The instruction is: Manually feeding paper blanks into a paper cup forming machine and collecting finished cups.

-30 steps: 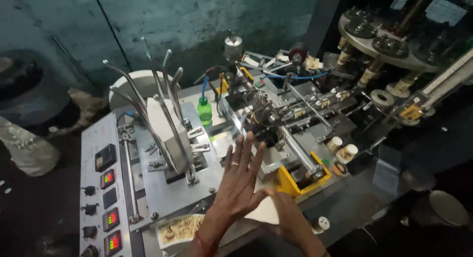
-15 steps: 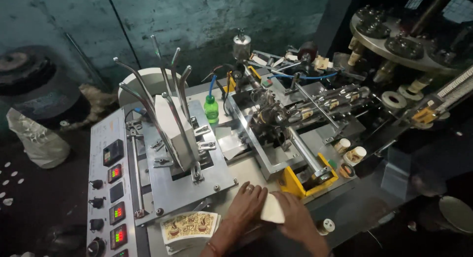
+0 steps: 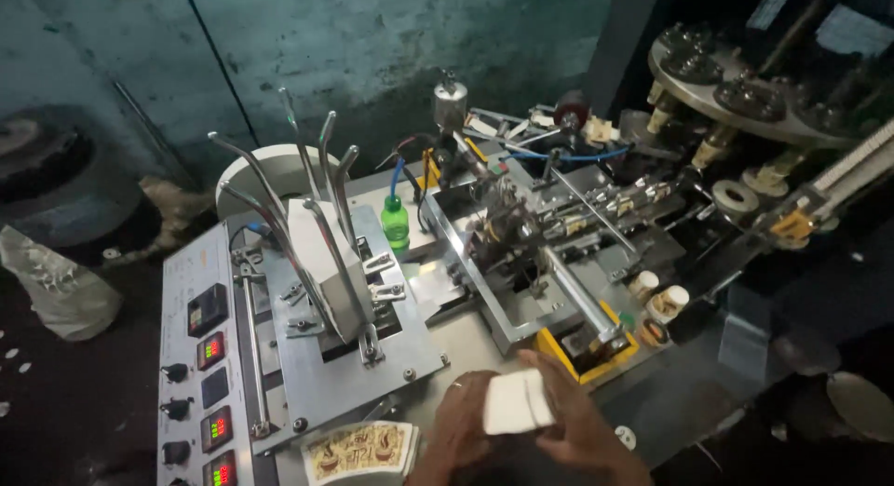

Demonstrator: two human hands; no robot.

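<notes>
Two hands low at the bottom edge, both on one small stack of white paper blanks [image 3: 518, 402]. Left hand [image 3: 458, 430] under and beside the stack's left edge, grip pinching it from that side, a ring showing on one finger. Right hand [image 3: 582, 430] against the stack's right edge, fingers curled around it, grip pressed on the blanks as well. Stack held just above the front of the machine surface [image 3: 466, 346], tilted a little, near the yellow block [image 3: 596, 365].

Left of the hands, a fan of printed paper blanks [image 3: 358, 449] with brown cup pictures, flat on the surface edge. Behind that, a feeder rack [image 3: 321, 263] of bent metal rods holding a white upright stack. Further left, a control panel [image 3: 209, 384] with red-lit displays and black knobs. Near the rack's far right side, a small green bottle [image 3: 395, 223], upright. Centre right, a mechanism of steel rods and clamps [image 3: 540, 235]; beside it two small paper cups [image 3: 656, 295]. Top right, a round turret of moulds [image 3: 736, 86].
</notes>
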